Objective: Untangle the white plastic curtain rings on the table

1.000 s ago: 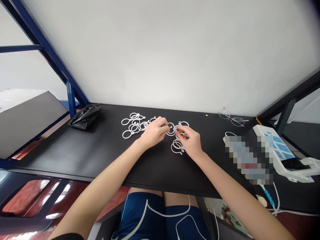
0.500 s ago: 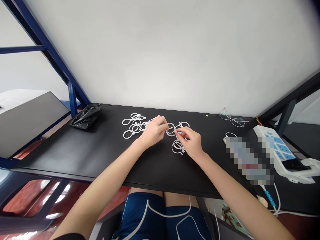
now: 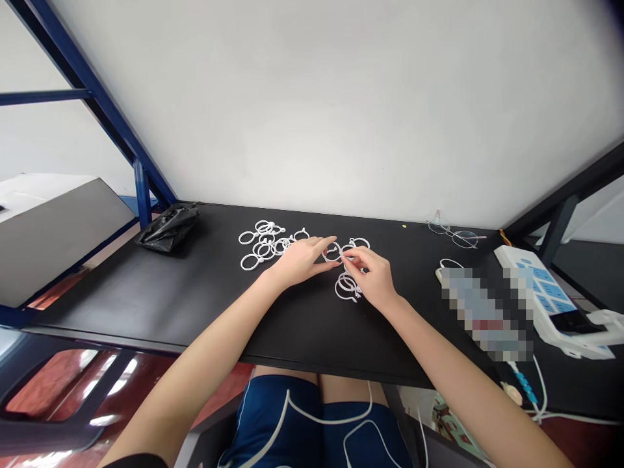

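Note:
White plastic snap curtain rings lie on a black tabletop (image 3: pixel 160 292). A loose heap of them (image 3: pixel 263 246) sits left of centre, and a stacked group (image 3: pixel 347 286) lies nearer me. My left hand (image 3: pixel 299 260) rests with fingers spread apart around a single ring (image 3: pixel 333 252) and holds nothing. My right hand (image 3: pixel 370 276) is pinching a white ring (image 3: pixel 351 250) at its clasp. Fingers hide part of that ring.
A black plastic bag (image 3: pixel 168 227) lies at the table's far left. Wire-rimmed glasses (image 3: pixel 455 235) sit by the wall. A white and blue power strip (image 3: pixel 531 289) and a pixelated patch (image 3: pixel 487 312) occupy the right side, with cables hanging off the edge.
My left hand's fingers have opened and straightened, releasing their pinch near the middle ring. My right hand stays nearly still on its ring.

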`<action>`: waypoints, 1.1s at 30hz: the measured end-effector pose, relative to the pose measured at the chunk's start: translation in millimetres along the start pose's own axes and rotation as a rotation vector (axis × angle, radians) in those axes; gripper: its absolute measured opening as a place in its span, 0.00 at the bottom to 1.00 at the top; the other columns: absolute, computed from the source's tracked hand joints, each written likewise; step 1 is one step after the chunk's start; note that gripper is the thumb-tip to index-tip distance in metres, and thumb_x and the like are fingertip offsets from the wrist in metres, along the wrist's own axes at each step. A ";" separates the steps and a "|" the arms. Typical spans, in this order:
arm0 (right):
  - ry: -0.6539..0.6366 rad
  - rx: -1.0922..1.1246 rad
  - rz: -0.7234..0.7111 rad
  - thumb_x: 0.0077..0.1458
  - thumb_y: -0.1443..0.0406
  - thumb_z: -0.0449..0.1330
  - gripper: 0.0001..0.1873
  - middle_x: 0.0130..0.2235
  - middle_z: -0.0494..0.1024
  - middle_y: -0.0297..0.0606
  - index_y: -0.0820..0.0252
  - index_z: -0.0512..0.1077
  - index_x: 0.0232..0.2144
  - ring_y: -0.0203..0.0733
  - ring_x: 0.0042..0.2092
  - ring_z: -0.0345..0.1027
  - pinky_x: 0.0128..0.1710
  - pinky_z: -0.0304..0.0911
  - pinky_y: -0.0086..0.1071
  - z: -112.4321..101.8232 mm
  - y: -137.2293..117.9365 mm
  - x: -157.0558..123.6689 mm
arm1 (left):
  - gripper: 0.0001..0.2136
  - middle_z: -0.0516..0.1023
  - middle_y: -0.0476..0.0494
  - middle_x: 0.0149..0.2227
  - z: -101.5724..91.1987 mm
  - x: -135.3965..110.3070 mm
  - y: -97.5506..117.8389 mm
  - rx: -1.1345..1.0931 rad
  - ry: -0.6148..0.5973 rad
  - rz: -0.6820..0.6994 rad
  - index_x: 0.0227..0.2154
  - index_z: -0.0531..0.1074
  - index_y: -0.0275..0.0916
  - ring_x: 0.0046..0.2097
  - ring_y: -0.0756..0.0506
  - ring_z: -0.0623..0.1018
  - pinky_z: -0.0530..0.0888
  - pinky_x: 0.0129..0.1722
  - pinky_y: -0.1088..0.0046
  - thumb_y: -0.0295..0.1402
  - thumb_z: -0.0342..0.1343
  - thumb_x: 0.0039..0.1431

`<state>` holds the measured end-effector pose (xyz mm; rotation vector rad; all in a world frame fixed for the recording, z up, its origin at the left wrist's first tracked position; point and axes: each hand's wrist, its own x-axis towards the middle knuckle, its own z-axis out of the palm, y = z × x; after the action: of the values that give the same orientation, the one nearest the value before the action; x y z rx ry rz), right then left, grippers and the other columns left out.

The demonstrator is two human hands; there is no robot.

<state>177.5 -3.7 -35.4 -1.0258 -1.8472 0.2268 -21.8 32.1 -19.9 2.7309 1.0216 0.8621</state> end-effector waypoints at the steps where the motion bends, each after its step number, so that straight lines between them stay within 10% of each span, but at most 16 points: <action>1: 0.001 0.005 -0.002 0.60 0.62 0.57 0.07 0.33 0.76 0.38 0.57 0.74 0.34 0.35 0.27 0.67 0.28 0.69 0.30 0.2 0.1 -0.2 | 0.23 0.76 0.43 0.36 -0.2 0.3 -0.6 -0.004 -0.005 0.000 0.55 0.63 0.37 0.37 0.45 0.76 0.72 0.36 0.70 0.46 0.52 0.63; 33: -0.010 -0.007 0.006 0.61 0.62 0.57 0.08 0.33 0.77 0.38 0.57 0.75 0.35 0.38 0.30 0.69 0.30 0.71 0.32 0.7 3.3 0.8 | 0.17 0.74 0.43 0.36 -1.6 1.7 4.8 -0.001 0.019 0.015 0.50 0.61 0.37 0.37 0.45 0.76 0.73 0.34 0.71 0.43 0.48 0.66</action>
<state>178.6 -0.9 -37.0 -1.0368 -1.8555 0.2298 -18.9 29.4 -16.3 2.7387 1.0049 0.8927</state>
